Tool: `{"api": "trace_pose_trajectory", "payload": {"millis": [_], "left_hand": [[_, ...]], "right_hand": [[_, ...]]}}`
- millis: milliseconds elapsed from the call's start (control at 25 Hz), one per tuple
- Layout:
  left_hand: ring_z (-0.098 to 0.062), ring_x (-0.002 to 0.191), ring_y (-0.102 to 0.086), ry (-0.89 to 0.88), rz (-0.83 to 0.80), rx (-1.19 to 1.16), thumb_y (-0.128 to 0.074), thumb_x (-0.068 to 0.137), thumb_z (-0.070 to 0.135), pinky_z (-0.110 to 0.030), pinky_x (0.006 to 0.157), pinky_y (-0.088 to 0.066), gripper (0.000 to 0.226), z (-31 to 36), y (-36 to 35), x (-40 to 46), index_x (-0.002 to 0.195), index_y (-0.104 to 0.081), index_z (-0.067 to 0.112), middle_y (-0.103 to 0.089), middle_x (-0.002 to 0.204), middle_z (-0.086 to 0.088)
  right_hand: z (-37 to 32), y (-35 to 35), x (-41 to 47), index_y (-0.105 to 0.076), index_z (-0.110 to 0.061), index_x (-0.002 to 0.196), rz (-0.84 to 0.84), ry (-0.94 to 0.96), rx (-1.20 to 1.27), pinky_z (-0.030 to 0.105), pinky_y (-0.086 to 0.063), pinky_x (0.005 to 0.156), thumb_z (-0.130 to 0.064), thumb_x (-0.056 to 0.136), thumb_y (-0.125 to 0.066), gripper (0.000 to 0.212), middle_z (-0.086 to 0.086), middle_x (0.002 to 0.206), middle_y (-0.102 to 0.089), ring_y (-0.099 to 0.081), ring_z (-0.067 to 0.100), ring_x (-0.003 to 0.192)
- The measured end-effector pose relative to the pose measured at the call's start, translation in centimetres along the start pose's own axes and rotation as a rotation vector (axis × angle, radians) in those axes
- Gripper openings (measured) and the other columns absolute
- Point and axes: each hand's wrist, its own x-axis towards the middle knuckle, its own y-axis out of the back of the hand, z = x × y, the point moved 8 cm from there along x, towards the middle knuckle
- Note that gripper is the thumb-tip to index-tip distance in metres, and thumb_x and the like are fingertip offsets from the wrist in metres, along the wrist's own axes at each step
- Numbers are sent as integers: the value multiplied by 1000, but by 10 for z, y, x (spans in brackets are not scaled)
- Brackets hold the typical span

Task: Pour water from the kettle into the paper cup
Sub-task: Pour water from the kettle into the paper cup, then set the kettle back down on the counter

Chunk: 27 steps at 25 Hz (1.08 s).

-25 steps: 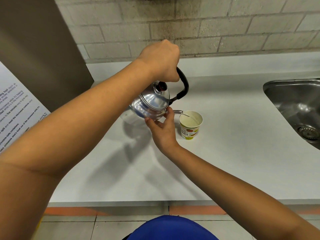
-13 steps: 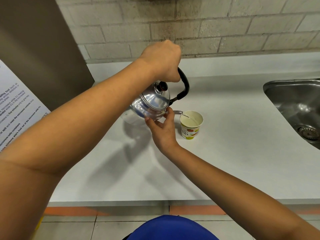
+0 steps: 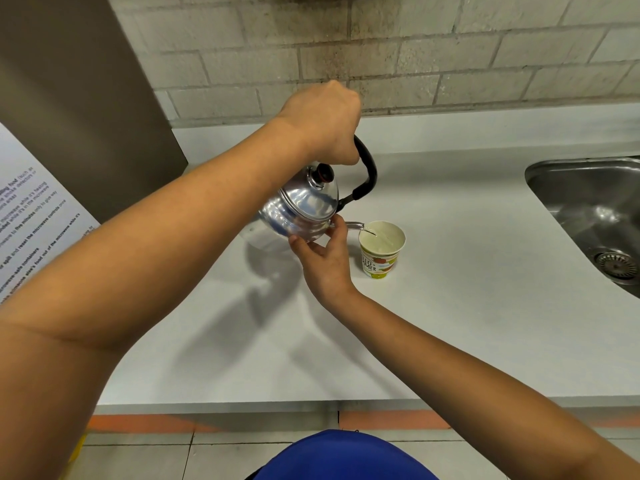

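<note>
A shiny steel kettle (image 3: 301, 209) with a black handle hangs tilted to the right above the white counter (image 3: 450, 306). My left hand (image 3: 325, 123) is closed around the top of the handle. My right hand (image 3: 323, 254) cups the kettle's lower right side, fingers against the body by the spout. The spout tip reaches over the rim of a printed paper cup (image 3: 381, 251) that stands upright on the counter. A thin stream of water runs from the spout into the cup.
A steel sink (image 3: 595, 216) is sunk into the counter at the right. A dark panel (image 3: 79, 109) with a printed notice (image 3: 31, 216) stands at the left. A brick wall runs along the back. The counter's front edge is near me.
Almost nothing has moved; the kettle stays tilted over the cup with both hands in the same places, and water keeps running into the cup.
</note>
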Motion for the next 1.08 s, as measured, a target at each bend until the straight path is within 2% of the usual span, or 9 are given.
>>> {"api": "trace_pose_trajectory", "payload": {"millis": [120, 280, 320, 440, 640, 760, 840, 920, 1080], "left_hand": [[-20, 47, -40, 7, 5, -16, -61, 68, 20, -23, 41, -28, 27, -3, -2, -1, 48, -45, 12, -41, 51, -3], [-22, 47, -41, 87, 5, -145, -63, 67, 22, -23, 41, -30, 20, -28, -9, -7, 55, -57, 7, -43, 49, -4], [-23, 50, -43, 110, 7, -179, -63, 66, 23, -22, 42, -31, 19, -36, -12, -9, 59, -61, 6, -45, 50, -4], [-22, 52, -44, 187, 12, -284, -63, 63, 26, -24, 45, -33, 18, -58, -20, -19, 56, -61, 10, -45, 51, -3], [-17, 47, -38, 341, 58, -431, -66, 63, 26, -24, 46, -31, 24, -96, -35, -39, 45, -52, 18, -42, 47, -2], [-15, 46, -39, 414, 67, -531, -68, 64, 23, -24, 48, -32, 26, -110, -46, -52, 44, -51, 20, -42, 46, -1], [-14, 45, -37, 447, 84, -577, -68, 64, 20, -24, 48, -31, 28, -116, -52, -59, 43, -50, 19, -40, 46, -1], [-14, 45, -36, 476, 95, -619, -68, 63, 18, -24, 48, -31, 28, -121, -57, -64, 41, -49, 18, -38, 45, -1], [-15, 43, -36, 489, 102, -658, -68, 63, 15, -23, 46, -31, 27, -122, -69, -72, 41, -51, 18, -40, 43, -1]], "right_hand": [[1, 0, 0, -25, -13, 137, 0, -7, -46, 6, -50, 72, -5, 80, -65, 70, 17, 140, -37, -52, 37, 121], [2, 3, -1, -26, -12, 138, -21, -1, -143, 41, -51, 96, -8, 77, -68, 74, 18, 139, -37, -51, 37, 119], [3, 4, -2, -26, -11, 138, -17, 1, -173, 44, -49, 99, -9, 76, -69, 76, 18, 138, -36, -50, 36, 120], [6, 3, -5, -24, -12, 140, -18, 8, -283, 41, -44, 104, -13, 75, -71, 80, 14, 137, -30, -44, 26, 122], [11, -3, -9, -25, -18, 139, -94, 25, -359, 30, -42, 103, -17, 78, -70, 75, 11, 137, -27, -42, 10, 109], [7, 2, -11, -31, -17, 136, -62, 64, -465, 27, -38, 102, -21, 80, -67, 66, 5, 128, -30, -45, 21, 115], [-13, 8, -12, -36, -11, 133, 37, 201, -545, 24, -37, 98, -20, 83, -61, 56, 11, 128, -34, -47, 28, 115], [-42, 8, -8, -39, -6, 130, 105, 364, -582, 31, -39, 98, -19, 84, -56, 51, 16, 128, -38, -47, 30, 114], [-77, -5, 28, -38, -7, 134, 14, 453, -671, 30, -35, 106, -18, 89, -49, 48, 17, 134, -40, -43, 26, 123]]}}
